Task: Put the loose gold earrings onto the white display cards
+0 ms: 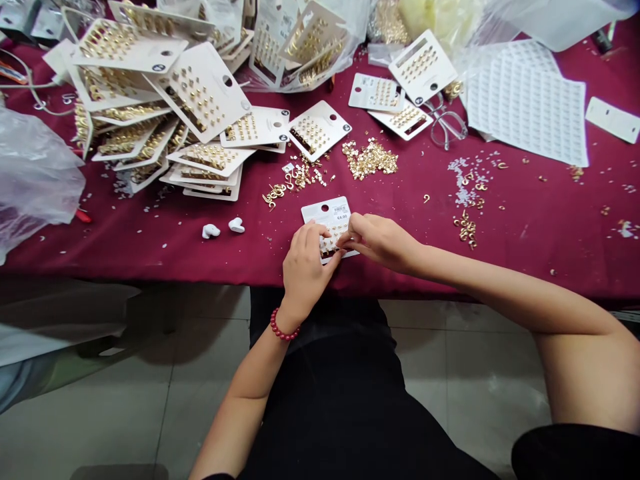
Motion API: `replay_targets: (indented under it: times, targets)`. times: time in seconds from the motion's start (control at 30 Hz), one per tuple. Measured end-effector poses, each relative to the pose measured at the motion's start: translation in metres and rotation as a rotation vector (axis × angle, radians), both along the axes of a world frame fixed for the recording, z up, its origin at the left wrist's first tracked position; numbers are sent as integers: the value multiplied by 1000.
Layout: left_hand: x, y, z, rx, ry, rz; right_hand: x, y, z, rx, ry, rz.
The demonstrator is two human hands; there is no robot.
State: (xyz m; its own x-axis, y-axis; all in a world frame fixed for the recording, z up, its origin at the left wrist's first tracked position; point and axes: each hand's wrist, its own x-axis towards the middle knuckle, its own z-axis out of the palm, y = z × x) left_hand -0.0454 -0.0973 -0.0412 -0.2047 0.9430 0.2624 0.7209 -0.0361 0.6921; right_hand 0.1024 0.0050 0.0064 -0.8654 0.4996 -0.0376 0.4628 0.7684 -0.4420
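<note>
A white earring card with a price label and rows of small gold studs lies near the table's front edge. My left hand grips its left and lower side, fingers on the face and thumb along the bottom. Over the card's right side, my right hand is closed in a pinch at the studs; whatever is between the fingertips is too small to make out. Beyond the card lie a heap of tiny gold earring pieces and some gold hook-shaped pieces.
Filled earring cards are stacked high at the back left. White earbuds lie left of my hands. To the right are loose gold hoops, clear bits, glasses and label sheets. Plastic bags edge the dark red cloth.
</note>
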Motion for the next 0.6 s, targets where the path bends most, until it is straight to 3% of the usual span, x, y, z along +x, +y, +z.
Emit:
replay_targets:
  times: [0.23, 0.6]
  targets:
    - [0, 1, -2, 6, 11, 9, -11, 6, 7, 224, -101, 145]
    - [-1, 1, -2, 2, 15, 4, -7, 16, 7, 33, -35, 181]
